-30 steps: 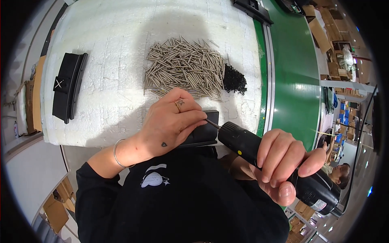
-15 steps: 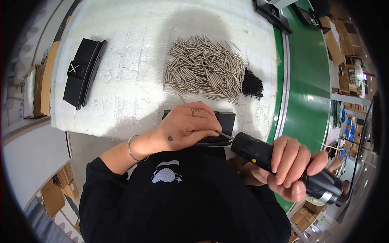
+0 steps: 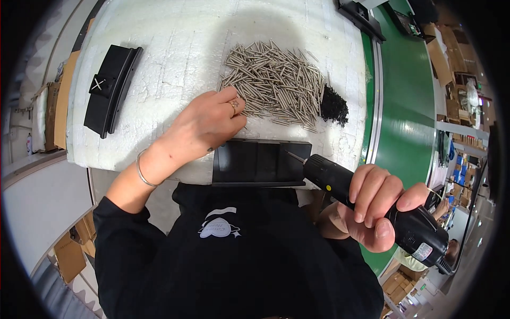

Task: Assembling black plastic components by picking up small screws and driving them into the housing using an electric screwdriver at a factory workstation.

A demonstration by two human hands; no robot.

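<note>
To the left of the worktop (image 3: 170, 53), a cardboard box (image 3: 69, 254) sits low down; its contents cannot be made out. Near the worktop's left edge lies a curved black part (image 3: 112, 90) with a small pale cross (image 3: 98, 84) on it. The left hand (image 3: 215, 118) is over the worktop, its fingers curled in and bunched at the near left side of a heap of metal pins (image 3: 279, 87); whether it has a pin between the fingertips cannot be told.

A long black panel (image 3: 265, 162) lies along the near edge, between the hands: just nearer the body than the left hand, and left of the right one. Small black screws (image 3: 334, 105) lie in a loose heap beside the pins, toward the right edge. The tip of a black electric screwdriver (image 3: 330, 175) points left over the panel's right part; whether they touch is unclear. The right hand (image 3: 374, 204) is wrapped firmly around its body.

Past the right edge run a metal rail (image 3: 376, 106) and a green surface (image 3: 401, 111). Another black part (image 3: 362, 20) lies by that edge's far end. Further right stands an open cardboard box (image 3: 440, 56), its inside too small to read.
</note>
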